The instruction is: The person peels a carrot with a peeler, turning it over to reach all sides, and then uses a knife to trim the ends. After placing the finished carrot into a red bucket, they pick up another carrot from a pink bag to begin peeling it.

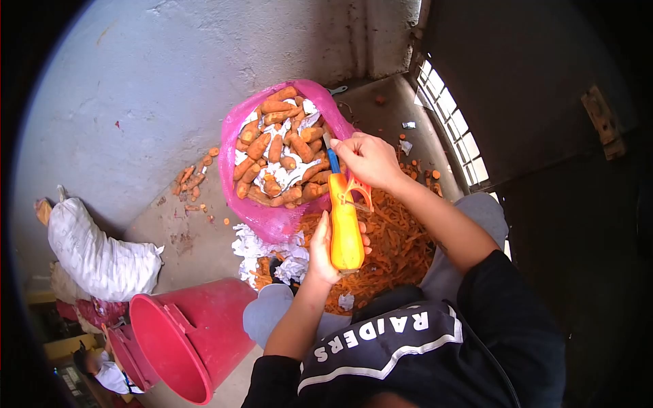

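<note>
My left hand [322, 253] wraps round the fat handle of a yellow-handled tool [347, 234], held upright over the peelings. An orange open-framed part like a peeler head [364, 195] juts from its upper right side, and a slim blue piece [333, 162] extends from its top. My right hand [367, 158] is closed at the blue piece, thumb at its upper end, some fingers hidden. Just beyond is a pink plastic sack [235, 146], rolled open and full of unpeeled carrots [300, 147] mixed with torn white paper. A heap of carrot peelings [391, 245] lies below my hands.
Left of me stand a tilted red bucket [211, 333] and a stuffed white sack [102, 255]. Carrot ends [195, 178] litter the floor by the wall [156, 88]. Torn white paper [248, 245] lies beside the peelings. A dark door [544, 136] is at right; a person [112, 374] is at lower left.
</note>
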`<state>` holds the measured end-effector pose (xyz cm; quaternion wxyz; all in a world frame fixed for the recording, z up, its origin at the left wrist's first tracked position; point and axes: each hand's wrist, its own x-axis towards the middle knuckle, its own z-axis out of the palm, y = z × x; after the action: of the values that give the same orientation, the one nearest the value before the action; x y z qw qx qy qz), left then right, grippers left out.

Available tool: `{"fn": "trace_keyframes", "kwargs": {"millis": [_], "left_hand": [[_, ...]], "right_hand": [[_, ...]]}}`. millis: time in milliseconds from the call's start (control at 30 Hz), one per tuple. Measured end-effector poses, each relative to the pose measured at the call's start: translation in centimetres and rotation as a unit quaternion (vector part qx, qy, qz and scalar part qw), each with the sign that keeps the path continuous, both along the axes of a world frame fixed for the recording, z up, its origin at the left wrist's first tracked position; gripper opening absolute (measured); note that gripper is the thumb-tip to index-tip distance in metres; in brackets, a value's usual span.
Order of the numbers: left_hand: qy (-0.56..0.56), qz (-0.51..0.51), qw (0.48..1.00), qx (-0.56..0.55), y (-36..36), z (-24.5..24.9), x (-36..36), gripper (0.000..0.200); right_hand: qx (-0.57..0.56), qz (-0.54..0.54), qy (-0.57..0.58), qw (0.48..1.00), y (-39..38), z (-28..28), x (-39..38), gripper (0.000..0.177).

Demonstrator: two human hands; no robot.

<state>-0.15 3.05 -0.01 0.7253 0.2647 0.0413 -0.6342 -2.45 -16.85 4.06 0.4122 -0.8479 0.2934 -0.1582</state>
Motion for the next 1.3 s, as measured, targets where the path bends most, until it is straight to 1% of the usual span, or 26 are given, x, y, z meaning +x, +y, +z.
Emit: {"fn": "trace_keyframes", "kwargs": {"millis": [67, 167, 200, 300, 333, 433, 633, 700, 800, 833, 900, 933, 1000, 1033, 1100, 1133, 1167, 1200, 1300], "left_hand": [[-0.003, 0.004, 1.000, 0.012, -0.3, -0.1, 0.2, 0.045], [-0.022, 0.041, 0.998, 0.045, -0.7, -1.0, 0.1, 0.045], [-0.018, 0.054, 0.997, 0.060, -0.9, -1.2, 0.1, 0.045], [-0.011, 0.087, 0.991, 0.099, -1.4, -1.7, 0.3, 0.044], [-0.012, 0.095, 0.990, 0.103, -1.6, -1.8, 0.4, 0.044], [-0.008, 0.110, 0.987, 0.115, -2.2, -1.7, 0.6, 0.043], [-0.027, 0.108, 0.989, 0.102, -2.1, -1.9, 0.4, 0.042], [-0.040, 0.088, 0.992, 0.075, -1.9, -1.9, 0.7, 0.042], [-0.035, 0.122, 0.985, 0.120, -2.4, -0.3, 0.5, 0.040], [-0.037, 0.119, 0.985, 0.120, -2.4, -0.2, 0.5, 0.041], [-0.040, 0.112, 0.986, 0.120, -2.2, 0.0, 0.7, 0.042], [-0.040, 0.089, 0.990, 0.103, -2.0, -0.2, 0.6, 0.043], [-0.043, 0.040, 0.996, 0.071, -0.9, -1.0, 0.2, 0.045], [-0.049, 0.016, 0.994, 0.100, -0.8, -0.4, -0.6, 0.047], [-0.068, -0.026, 0.993, 0.091, -0.6, 0.3, -1.8, 0.045], [-0.075, -0.037, 0.991, 0.100, -0.4, 0.2, -2.0, 0.044], [-0.051, -0.034, 0.994, 0.086, -0.4, 0.0, -1.8, 0.044], [-0.027, -0.029, 0.997, 0.072, -0.3, -0.3, -1.4, 0.045], [0.022, 0.014, 0.999, 0.039, -0.2, -0.6, -0.1, 0.048]], "right_hand": [[-0.012, 0.014, -0.013, 1.000, 0.7, 0.5, -0.3, 0.049], [-0.040, 0.021, -0.021, 0.999, 1.8, -0.1, -0.7, 0.047], [-0.075, 0.030, -0.047, 0.996, 2.4, -0.3, -0.7, 0.043], [-0.134, 0.078, -0.074, 0.985, 3.8, -0.6, -1.1, 0.041], [-0.144, 0.075, -0.097, 0.982, 4.0, -0.9, -1.0, 0.040], [-0.155, 0.091, -0.105, 0.978, 4.2, -0.6, -1.1, 0.040], [-0.185, 0.094, -0.098, 0.973, 4.7, -0.7, -1.0, 0.040], [-0.169, 0.095, -0.082, 0.978, 4.7, -1.0, -0.8, 0.041], [-0.151, 0.088, -0.031, 0.984, 4.7, -1.5, -0.4, 0.042], [-0.145, 0.085, -0.010, 0.986, 4.7, -1.6, -0.2, 0.043], [-0.144, 0.095, -0.015, 0.985, 4.5, -2.0, -0.1, 0.044], [-0.143, 0.099, -0.018, 0.984, 4.3, -2.2, 0.0, 0.044], [-0.127, 0.001, 0.053, 0.990, 1.9, -2.3, 0.8, 0.044], [-0.117, -0.051, 0.089, 0.988, 0.3, -2.4, 1.3, 0.044], [-0.146, -0.172, 0.026, 0.974, -3.1, -3.2, 1.5, 0.046], [-0.135, -0.204, 0.004, 0.970, -3.8, -2.4, 1.3, 0.047], [-0.124, -0.234, -0.018, 0.964, -4.4, -1.7, 1.0, 0.048], [-0.095, -0.247, -0.048, 0.963, -4.7, -1.1, 1.0, 0.050], [-0.013, -0.196, -0.059, 0.979, -3.3, 0.5, 0.6, 0.051]]}}
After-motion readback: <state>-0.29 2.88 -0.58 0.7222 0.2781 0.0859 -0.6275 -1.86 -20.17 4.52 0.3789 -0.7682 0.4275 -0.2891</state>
